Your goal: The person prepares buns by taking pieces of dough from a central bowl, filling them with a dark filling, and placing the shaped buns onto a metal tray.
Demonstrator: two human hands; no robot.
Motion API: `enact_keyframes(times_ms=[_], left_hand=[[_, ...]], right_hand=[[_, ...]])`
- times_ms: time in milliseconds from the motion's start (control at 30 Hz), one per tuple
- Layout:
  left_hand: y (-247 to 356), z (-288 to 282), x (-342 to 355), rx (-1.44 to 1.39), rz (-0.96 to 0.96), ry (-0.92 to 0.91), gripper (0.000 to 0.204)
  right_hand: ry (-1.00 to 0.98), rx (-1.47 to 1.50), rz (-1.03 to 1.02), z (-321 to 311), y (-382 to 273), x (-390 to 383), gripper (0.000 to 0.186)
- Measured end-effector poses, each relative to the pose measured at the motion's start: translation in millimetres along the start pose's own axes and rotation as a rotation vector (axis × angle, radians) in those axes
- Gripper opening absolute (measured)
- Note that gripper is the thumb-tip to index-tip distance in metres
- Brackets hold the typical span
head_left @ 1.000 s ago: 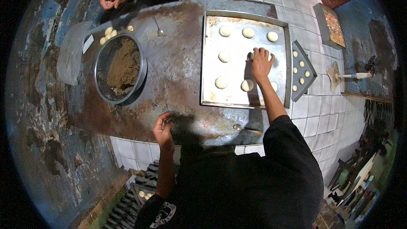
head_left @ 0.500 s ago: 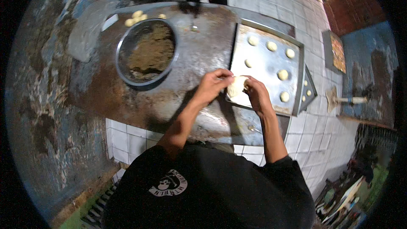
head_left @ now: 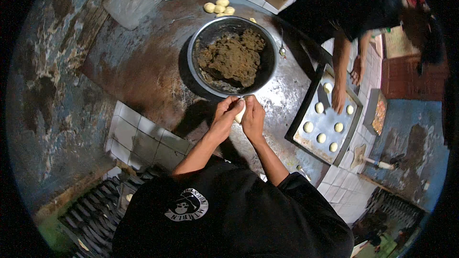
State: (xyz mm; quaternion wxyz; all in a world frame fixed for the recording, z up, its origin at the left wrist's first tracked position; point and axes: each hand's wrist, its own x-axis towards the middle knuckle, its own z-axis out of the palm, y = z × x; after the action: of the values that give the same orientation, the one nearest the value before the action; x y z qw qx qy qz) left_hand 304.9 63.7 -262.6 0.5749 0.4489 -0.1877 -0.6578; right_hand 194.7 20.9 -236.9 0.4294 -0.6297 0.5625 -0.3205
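Observation:
Just in front of a metal bowl (head_left: 272, 59) I hold a small piece of pale dough (head_left: 240, 114) between my two hands. My left hand (head_left: 224, 120) pinches it from the left with fingers and thumb. From the other side my right hand (head_left: 253, 118) grips it, the fingertips of both hands nearly meeting at its top. The fingers hide much of the dough. A crumbly brown filling (head_left: 229, 59) lies in the bowl.
To the right, a metal tray (head_left: 295, 133) bears several round dough balls (head_left: 308, 127). A co-worker's hand (head_left: 339, 99) reaches down over it. More dough balls (head_left: 222, 2) sit behind the bowl, near a spoon (head_left: 282, 51). A plastic sheet (head_left: 138, 0) lies at far left.
My hands have moved off the tray's near corner to the bowl's front. The dough, spread out before, is now bunched between my fingers. The co-worker has come over the tray. My view has turned.

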Motion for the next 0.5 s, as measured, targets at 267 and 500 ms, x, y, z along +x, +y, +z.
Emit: enact_keyframes(times_ms=[267,500], left_hand=[[35,-50,-11,-0.847,-0.027,0.112,0.042],[77,-74,-22,-0.713,0.099,0.273,0.048]], right_hand=[[-0.671,0.497,0.352,39,7,85,0.057],[-0.240,-0.722,-0.581,60,32,248,0.068]])
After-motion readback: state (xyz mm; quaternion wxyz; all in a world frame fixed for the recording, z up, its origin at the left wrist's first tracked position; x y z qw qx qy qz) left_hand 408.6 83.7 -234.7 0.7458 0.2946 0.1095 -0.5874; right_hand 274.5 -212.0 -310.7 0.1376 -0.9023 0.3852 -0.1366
